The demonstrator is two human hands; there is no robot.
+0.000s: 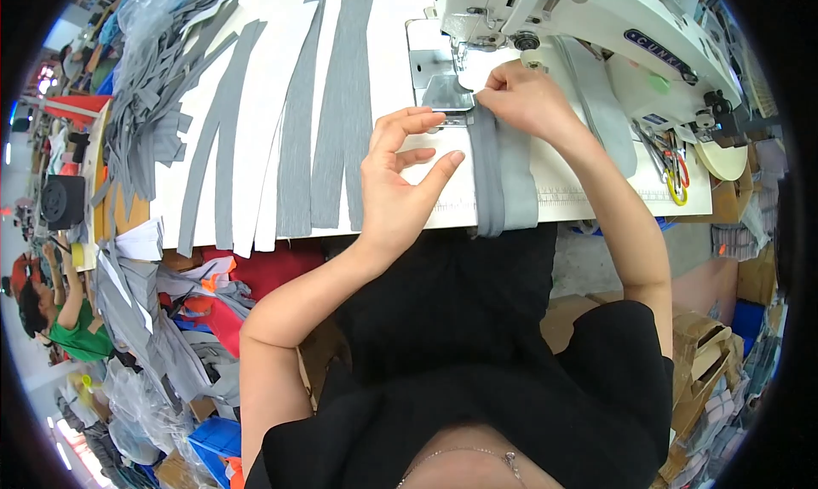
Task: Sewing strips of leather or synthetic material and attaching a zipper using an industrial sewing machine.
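Note:
My left hand hovers over the white sewing table, its fingers apart and curved, beside the metal plate near the needle area. Nothing shows between its fingers. My right hand is pinched at the far end of a dark grey fabric strip, just right of the needle area. That strip runs toward me and hangs over the table's front edge. Alongside it lies a wider, paler grey strip. The white sewing machine stands above both hands; its needle is hard to make out.
Several grey strips lie on the table to the left, next to a heap of strips. Orange-handled scissors rest at the right. Cloth is piled below the table. A person in green is far left.

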